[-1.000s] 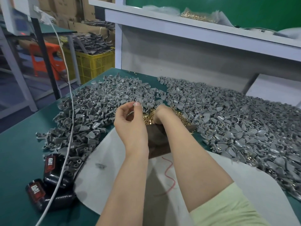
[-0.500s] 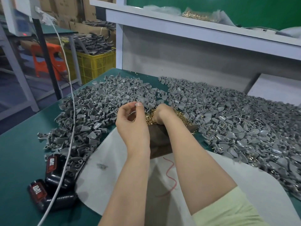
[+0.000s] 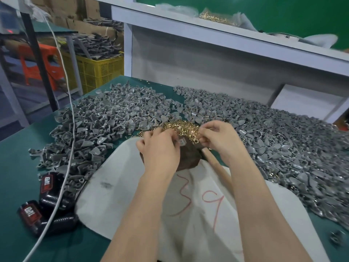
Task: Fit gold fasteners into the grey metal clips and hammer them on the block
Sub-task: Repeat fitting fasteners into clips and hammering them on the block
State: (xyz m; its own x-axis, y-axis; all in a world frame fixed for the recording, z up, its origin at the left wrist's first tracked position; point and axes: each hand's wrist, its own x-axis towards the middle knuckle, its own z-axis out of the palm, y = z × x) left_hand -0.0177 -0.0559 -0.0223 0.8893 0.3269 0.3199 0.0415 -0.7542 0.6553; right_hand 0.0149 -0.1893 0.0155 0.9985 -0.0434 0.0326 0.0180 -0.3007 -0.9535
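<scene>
On the shelf [image 3: 170, 22], a bag [image 3: 240, 17] holds gold fasteners [image 3: 213, 17]

factory workbench [image 3: 17, 167], clip heaps [image 3: 283, 148] (crates [image 3: 100, 70] behind)

Only one cam here, head-worn (wide-angle, so the edges bend), facing forward and down, sitting close over the left hand [image 3: 160, 150] and right hand [image 3: 221, 140] at the green tabletop [image 3: 18, 167].

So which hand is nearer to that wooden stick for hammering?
Right, probably. The wooden handle lies just below the wrist of the right hand; the left hand sits across the block, seemingly holding a grey clip.
</scene>
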